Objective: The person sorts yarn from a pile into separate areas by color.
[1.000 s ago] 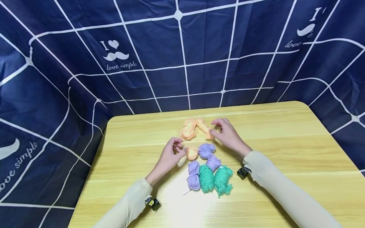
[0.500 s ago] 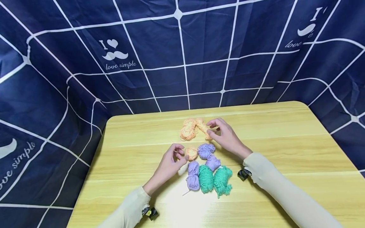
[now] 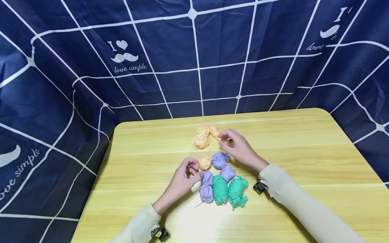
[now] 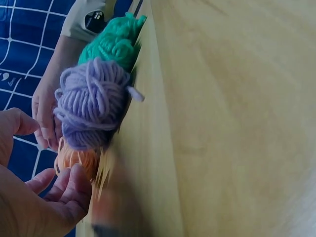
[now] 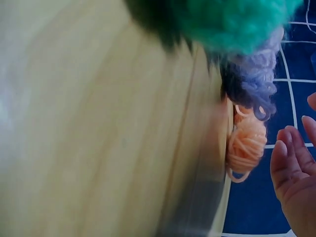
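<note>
My left hand point(image 3: 181, 177) is beside a small peach yarn ball point(image 3: 204, 163) and a purple yarn skein point(image 3: 206, 187), its thumb tip right at the skein's upper left edge. Its fingers are loosely bent and grip nothing. My right hand point(image 3: 240, 148) reaches over the lower end of a narrow peach skein point(image 3: 214, 131), covering part of it. In the right wrist view, the fingers point(image 5: 291, 153) are relaxed, with peach yarn point(image 5: 247, 145) apart from them. Left of the narrow skein lies a fuller peach skein point(image 3: 201, 137).
Two green skeins point(image 3: 220, 189) lie side by side, right of the purple one. A second, two-lobed purple bundle point(image 3: 220, 160) lies above them. All the yarn rests on a light wooden table point(image 3: 288, 141), with a dark blue grid-patterned curtain point(image 3: 170, 60) behind it.
My left hand has shifted nearer, from beside the peach ball down to the purple skein's top. My right hand has moved left, then slightly nearer, over the narrow peach skein.
</note>
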Available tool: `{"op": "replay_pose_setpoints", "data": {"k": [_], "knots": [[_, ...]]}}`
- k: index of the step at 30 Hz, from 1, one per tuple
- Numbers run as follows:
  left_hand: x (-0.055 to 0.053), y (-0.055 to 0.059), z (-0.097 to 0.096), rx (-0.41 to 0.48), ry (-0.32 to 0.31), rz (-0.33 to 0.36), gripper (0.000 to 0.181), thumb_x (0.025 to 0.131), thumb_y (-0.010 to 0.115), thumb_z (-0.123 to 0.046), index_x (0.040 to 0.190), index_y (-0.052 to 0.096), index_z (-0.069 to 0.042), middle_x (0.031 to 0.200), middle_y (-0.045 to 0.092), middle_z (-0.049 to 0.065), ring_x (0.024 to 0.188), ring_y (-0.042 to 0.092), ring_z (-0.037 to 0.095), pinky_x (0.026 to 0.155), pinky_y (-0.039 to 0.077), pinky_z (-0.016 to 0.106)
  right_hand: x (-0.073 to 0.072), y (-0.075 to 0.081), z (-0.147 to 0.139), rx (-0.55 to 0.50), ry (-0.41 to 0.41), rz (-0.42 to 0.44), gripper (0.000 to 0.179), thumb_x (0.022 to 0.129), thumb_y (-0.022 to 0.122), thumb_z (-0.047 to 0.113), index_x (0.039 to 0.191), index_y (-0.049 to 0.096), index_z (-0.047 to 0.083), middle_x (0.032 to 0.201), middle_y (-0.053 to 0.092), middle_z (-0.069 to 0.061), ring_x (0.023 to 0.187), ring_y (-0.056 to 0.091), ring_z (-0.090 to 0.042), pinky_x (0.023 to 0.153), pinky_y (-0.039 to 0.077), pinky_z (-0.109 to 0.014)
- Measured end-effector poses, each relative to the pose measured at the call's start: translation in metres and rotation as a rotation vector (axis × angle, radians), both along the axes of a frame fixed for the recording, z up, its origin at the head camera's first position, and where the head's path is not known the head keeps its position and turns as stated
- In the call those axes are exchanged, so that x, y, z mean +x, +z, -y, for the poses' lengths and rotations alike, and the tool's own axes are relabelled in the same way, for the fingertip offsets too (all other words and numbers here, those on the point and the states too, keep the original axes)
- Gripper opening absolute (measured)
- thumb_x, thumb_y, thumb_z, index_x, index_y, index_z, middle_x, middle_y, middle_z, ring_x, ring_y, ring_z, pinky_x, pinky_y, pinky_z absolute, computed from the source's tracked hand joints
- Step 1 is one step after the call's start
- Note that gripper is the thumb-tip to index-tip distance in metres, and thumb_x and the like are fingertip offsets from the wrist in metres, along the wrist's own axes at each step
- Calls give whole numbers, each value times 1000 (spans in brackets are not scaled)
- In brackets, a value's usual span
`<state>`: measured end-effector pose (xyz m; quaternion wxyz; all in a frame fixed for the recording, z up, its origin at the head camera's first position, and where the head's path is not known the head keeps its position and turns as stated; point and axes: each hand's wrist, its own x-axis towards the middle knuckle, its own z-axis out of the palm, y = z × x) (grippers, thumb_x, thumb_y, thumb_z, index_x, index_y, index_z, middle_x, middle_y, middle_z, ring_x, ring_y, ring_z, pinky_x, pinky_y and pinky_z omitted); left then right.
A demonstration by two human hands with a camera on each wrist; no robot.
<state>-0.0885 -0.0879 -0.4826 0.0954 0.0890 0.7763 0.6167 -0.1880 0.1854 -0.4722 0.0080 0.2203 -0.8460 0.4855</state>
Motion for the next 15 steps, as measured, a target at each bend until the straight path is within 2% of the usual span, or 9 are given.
{"op": "replay_pose_setpoints", "data": {"k": [7,15], "knots": [[7,-3,-2,-5,-15,-7,46,94,84,-20,128,60,0,112,64,17,91,61,20,77,48,25,2,0,6,-7,39,5,28,103,72,7,129,67,-2,123,69,-19,104,66,-25,93,58,-43],[16,-3,0,-59,-32,-19,44,90,85,-20,119,59,0,106,66,15,89,62,25,73,46,25,4,-2,11,4,92,-1,30,103,73,10,129,67,-2,123,69,-17,104,66,-23,93,58,-40]]}}
